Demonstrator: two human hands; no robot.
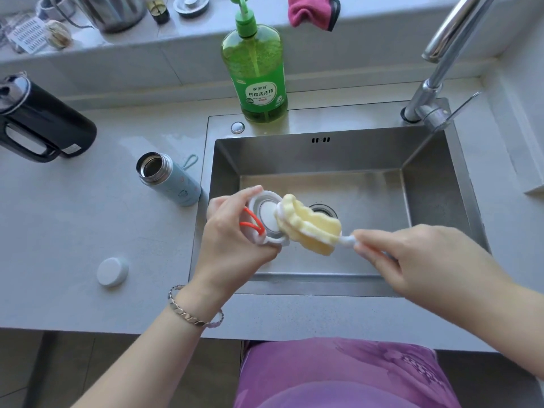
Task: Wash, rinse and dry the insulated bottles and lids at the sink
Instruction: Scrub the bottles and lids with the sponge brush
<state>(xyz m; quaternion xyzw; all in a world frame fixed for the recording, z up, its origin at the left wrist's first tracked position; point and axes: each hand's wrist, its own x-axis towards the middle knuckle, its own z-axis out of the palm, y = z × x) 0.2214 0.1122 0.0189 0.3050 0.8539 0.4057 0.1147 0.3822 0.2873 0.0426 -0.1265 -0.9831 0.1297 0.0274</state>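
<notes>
Left hand (232, 231) gripping lid (266, 219), right hand (412, 257) apparently pinching sponge brush (309, 226)

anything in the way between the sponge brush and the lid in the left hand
Nothing visible. The sponge brush, held by the right hand, touches the inside of the lid that the left hand grips.

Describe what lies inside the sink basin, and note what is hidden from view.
The sink shows a steel floor and a drain, half covered by the yellow sponge brush. The left hand with the lid and the right hand hide the floor's near part.
</notes>
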